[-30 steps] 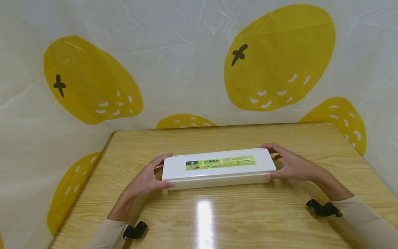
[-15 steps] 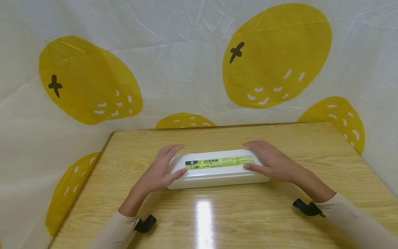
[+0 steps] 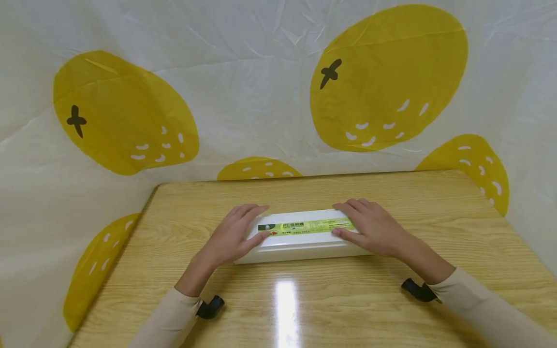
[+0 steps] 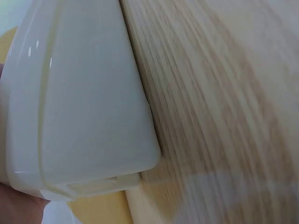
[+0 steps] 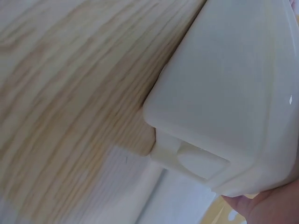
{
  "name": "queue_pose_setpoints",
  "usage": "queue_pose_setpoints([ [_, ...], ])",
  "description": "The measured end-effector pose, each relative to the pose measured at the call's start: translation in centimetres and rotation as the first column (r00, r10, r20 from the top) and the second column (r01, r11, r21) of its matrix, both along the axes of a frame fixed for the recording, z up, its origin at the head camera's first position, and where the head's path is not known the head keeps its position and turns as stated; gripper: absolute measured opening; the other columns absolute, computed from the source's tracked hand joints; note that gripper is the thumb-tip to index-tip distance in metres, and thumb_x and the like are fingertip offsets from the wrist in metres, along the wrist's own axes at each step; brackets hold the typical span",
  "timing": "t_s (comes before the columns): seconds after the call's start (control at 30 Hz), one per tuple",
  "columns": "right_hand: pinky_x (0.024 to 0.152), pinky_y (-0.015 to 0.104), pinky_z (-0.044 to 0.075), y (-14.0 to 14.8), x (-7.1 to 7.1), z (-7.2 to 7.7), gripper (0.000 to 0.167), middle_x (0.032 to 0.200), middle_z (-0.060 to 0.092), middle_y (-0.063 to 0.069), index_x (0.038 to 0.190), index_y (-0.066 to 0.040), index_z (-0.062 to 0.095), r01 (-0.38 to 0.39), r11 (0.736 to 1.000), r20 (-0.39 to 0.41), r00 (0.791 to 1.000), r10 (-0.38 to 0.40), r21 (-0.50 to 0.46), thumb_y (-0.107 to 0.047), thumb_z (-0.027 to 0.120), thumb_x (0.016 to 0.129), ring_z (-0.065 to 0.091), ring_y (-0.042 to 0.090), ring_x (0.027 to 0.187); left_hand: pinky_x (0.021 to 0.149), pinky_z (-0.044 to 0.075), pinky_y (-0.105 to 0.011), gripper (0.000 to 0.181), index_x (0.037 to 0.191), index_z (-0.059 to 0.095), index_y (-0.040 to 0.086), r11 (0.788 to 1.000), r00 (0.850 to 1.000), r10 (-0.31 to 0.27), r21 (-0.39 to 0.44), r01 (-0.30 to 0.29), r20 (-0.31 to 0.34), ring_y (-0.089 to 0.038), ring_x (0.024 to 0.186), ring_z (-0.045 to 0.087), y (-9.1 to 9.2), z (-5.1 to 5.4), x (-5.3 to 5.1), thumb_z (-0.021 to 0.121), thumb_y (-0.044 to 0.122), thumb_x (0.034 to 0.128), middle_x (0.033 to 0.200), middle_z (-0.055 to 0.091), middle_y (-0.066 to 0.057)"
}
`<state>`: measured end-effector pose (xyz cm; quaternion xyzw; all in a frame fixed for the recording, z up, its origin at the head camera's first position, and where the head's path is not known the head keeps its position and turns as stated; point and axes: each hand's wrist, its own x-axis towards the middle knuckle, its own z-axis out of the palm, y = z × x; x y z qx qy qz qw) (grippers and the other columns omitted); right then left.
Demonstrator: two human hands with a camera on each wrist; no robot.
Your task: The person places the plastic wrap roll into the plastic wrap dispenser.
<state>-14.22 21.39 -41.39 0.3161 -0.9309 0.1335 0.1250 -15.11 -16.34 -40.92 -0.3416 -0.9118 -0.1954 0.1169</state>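
A long white cling film box (image 3: 300,239) with a green and yellow label (image 3: 311,226) lies flat on the wooden table, its lid down. Over its left end rests my left hand (image 3: 228,237), thumb on the lid by the label and fingers reaching to the back edge. My right hand (image 3: 380,229) lies likewise over the right end, its thumb touching the label's edge. In the left wrist view the box's front wall (image 4: 93,107) stands on the table; a bit of hand shows at the lower left. The right wrist view has the box's end (image 5: 219,102) with a rounded tab.
The wooden table (image 3: 348,304) carries the box near its middle. A white cloth (image 3: 256,106) printed with yellow fruit hangs behind and at the sides. Black wrist mounts (image 3: 211,307) stick out from both beige sleeves.
Both hands have let go of the box's ends and slid inward and over its top, thumbs moving from the front edge onto the lid. The box stays about where it was.
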Motion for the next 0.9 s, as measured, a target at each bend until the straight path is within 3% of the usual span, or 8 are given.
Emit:
queue_pose_setpoints([
  [0.2, 0.097, 0.055, 0.048, -0.4, 0.1, 0.1, 0.066, 0.129, 0.061, 0.009, 0.143, -0.009, 0.055, 0.010, 1.000, -0.020, 1.000, -0.009, 0.029, -0.056, 0.059, 0.097, 0.058, 0.033, 0.119, 0.102, 0.045, -0.054, 0.061, 0.155, 0.043, 0.029, 0.993, 0.999, -0.006, -0.114, 0.002, -0.032, -0.027, 0.127, 0.055, -0.1, 0.0, -0.2, 0.052, 0.056, 0.1015, 0.139, 0.058, -0.001],
  [0.33, 0.098, 0.055, 0.047, -0.4, 0.1, 0.3, 0.068, 0.130, 0.060, 0.008, 0.142, -0.008, 0.054, 0.013, 0.999, -0.007, 1.000, -0.013, 0.053, -0.059, 0.058, 0.097, 0.057, 0.032, 0.120, 0.103, 0.045, -0.056, 0.065, 0.161, 0.029, 0.035, 0.978, 0.999, 0.003, -0.210, -0.012, -0.043, -0.030, 0.125, 0.057, 0.2, 0.2, -0.1, 0.045, 0.059, 0.1033, 0.138, 0.060, -0.003],
  [0.43, 0.099, 0.055, 0.046, -0.4, 0.0, 0.4, 0.070, 0.131, 0.060, 0.009, 0.141, -0.007, 0.053, 0.015, 0.998, 0.015, 1.000, -0.016, 0.066, -0.062, 0.057, 0.097, 0.056, 0.031, 0.121, 0.106, 0.042, -0.056, 0.062, 0.161, 0.028, 0.036, 0.965, 0.999, 0.001, -0.262, -0.014, -0.049, -0.030, 0.123, 0.057, 0.5, 0.3, 0.0, 0.039, 0.060, 0.1049, 0.138, 0.060, -0.004],
  [0.57, 0.100, 0.055, 0.045, -0.5, 0.0, 0.6, 0.075, 0.133, 0.060, 0.009, 0.142, -0.006, 0.052, 0.011, 0.998, 0.047, 0.999, -0.014, 0.070, -0.065, 0.056, 0.095, 0.057, 0.031, 0.122, 0.107, 0.039, -0.059, 0.057, 0.158, 0.037, 0.035, 0.958, 0.999, -0.003, -0.285, -0.012, -0.052, -0.030, 0.124, 0.057, 0.8, 0.3, 0.0, 0.036, 0.060, 0.1057, 0.137, 0.059, -0.006],
  [0.7, 0.101, 0.055, 0.045, -0.7, -0.2, 0.7, 0.078, 0.133, 0.060, 0.007, 0.144, -0.009, 0.052, 0.005, 0.997, 0.063, 0.998, -0.010, 0.076, -0.068, 0.055, 0.094, 0.057, 0.029, 0.123, 0.099, 0.044, -0.059, 0.058, 0.156, 0.040, 0.037, 0.961, 0.999, 0.019, -0.274, -0.030, -0.040, -0.030, 0.122, 0.058, 1.1, 0.2, 0.0, 0.036, 0.062, 0.1044, 0.136, 0.059, -0.004],
  [0.9, 0.097, 0.052, 0.049, -1.4, -0.4, 0.5, 0.094, 0.129, 0.061, 0.005, 0.145, -0.011, 0.051, -0.006, 0.986, -0.053, 0.998, 0.015, 0.168, -0.083, 0.052, 0.084, 0.060, 0.029, 0.115, 0.089, 0.048, -0.054, 0.058, 0.154, 0.043, 0.039, 0.965, 0.997, 0.051, -0.253, -0.065, -0.060, -0.029, 0.115, 0.060, 1.3, 0.1, 0.0, 0.039, 0.065, 0.1020, 0.131, 0.061, -0.002],
])
